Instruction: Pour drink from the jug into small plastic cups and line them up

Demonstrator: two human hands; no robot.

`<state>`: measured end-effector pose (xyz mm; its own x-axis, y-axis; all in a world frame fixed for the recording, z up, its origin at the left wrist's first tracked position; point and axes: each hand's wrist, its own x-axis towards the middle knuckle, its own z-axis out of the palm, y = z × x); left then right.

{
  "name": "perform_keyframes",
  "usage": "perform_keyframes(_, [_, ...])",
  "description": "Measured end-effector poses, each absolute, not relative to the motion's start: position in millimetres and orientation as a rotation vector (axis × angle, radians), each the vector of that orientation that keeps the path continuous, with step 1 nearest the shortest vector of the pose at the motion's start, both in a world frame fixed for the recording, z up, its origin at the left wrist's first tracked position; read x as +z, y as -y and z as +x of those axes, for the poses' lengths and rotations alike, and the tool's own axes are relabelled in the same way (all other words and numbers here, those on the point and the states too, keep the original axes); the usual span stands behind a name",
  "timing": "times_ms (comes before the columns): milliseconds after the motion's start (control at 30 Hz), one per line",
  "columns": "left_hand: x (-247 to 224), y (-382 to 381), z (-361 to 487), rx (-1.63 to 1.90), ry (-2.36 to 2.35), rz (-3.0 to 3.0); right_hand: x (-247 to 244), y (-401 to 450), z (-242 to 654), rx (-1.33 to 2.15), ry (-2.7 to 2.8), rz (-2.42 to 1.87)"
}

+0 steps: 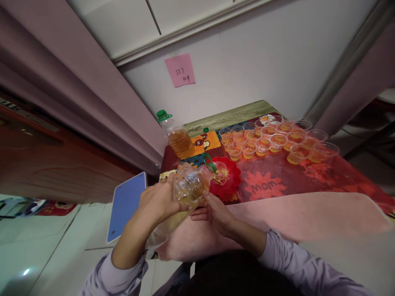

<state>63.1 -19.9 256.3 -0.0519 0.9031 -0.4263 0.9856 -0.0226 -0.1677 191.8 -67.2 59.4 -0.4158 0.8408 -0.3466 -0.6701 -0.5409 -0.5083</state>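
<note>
A large clear plastic bottle [189, 186] of yellowish liquid lies tilted in front of me, its neck pointing right. My left hand [162, 199] is wrapped round its middle from above. On the near side, my right hand [216, 211] grips the bottle close to its shoulder, the thumb against the plastic and the other fingers partly hidden below. A green handle ring [209, 163] hangs at the neck. The bottle's mouth is at a clear plastic cup [221, 169], which stands on a scalloped red plate [233, 186].
Behind the plate, several clear cups [263, 144] stand in rows, many with amber liquid in the bottom. A second bottle [179, 139] with a green cap stands at the back left. A loose green cap [205, 130] lies nearby. Pink cloth [293, 213] covers the table's front edge.
</note>
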Motion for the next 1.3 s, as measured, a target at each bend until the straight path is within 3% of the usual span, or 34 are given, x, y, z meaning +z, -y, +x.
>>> perform_keyframes(1300, [258.0, 19.1, 64.2, -0.635, -2.051, 2.016, 63.2, 67.1, 195.3, 2.064, 0.395, -0.706])
